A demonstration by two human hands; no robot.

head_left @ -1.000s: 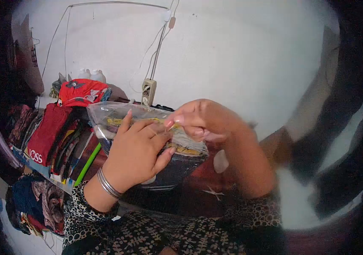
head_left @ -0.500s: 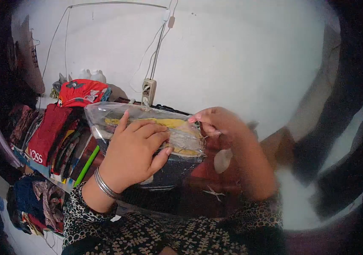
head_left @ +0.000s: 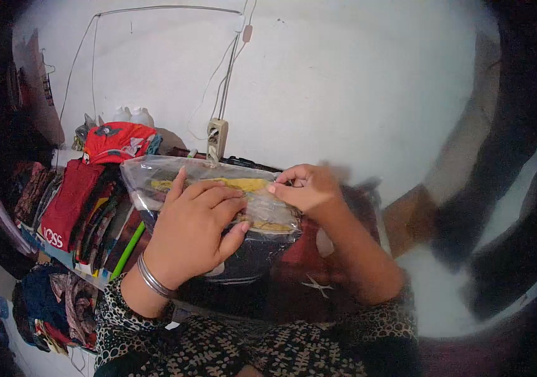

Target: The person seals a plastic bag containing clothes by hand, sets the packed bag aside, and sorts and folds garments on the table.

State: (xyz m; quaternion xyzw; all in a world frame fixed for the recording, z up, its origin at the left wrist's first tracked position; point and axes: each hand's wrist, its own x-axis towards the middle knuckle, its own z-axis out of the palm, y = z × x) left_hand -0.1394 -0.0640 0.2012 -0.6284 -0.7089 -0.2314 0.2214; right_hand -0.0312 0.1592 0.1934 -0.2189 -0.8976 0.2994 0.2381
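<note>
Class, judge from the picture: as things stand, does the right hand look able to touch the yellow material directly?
Probably not. The right hand is at the right end of the yellow material, apart from the left hand, but clear plastic appears to lie over the material.

Noted yellow on the cloth (head_left: 243, 183), seen through a clear bag (head_left: 138, 168). Recorded silver on the bangles (head_left: 149, 276), pale rings on a black sleeve (head_left: 116, 309), pale leaf sprigs on a black top (head_left: 281, 344). Found dark red with white lettering on the folded garment (head_left: 70, 204), brighter red on the bundle (head_left: 116, 144), bright green on the strip (head_left: 128, 250), beige on the socket (head_left: 221, 133), white on the wall (head_left: 356, 81).
</note>
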